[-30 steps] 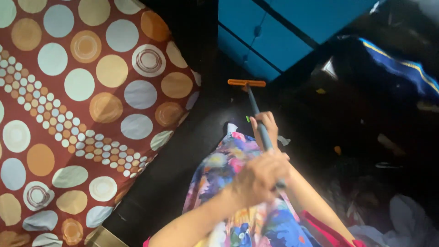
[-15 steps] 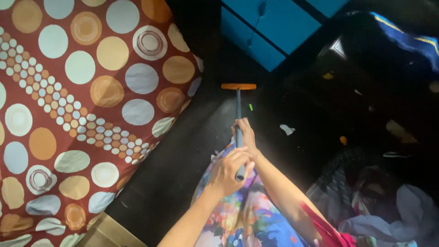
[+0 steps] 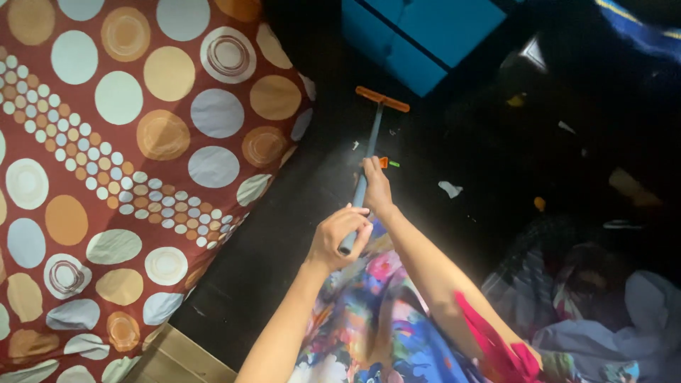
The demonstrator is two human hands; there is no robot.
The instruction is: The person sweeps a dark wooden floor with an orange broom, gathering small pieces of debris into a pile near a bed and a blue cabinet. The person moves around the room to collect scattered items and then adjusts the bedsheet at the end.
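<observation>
I am gripping the grey broom handle (image 3: 363, 186) with both hands; my left hand (image 3: 339, 234) is closing around its near end, my right hand (image 3: 376, 189) higher up; the orange head (image 3: 382, 99) is resting on the dark floor (image 3: 454, 142) beyond my grip, beside the spotted bedspread (image 3: 128, 163).

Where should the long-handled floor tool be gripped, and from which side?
On the grey pole, not the orange crossbar head on the floor. Wrap it from above, one hand low and one at the top end, as the right hand and left hand do: the shaft is slim, round and leans toward the person.

Home bedroom — spotted bedspread (image 3: 128, 163), blue drawers (image 3: 418, 32), clothes pile (image 3: 603, 312)
</observation>
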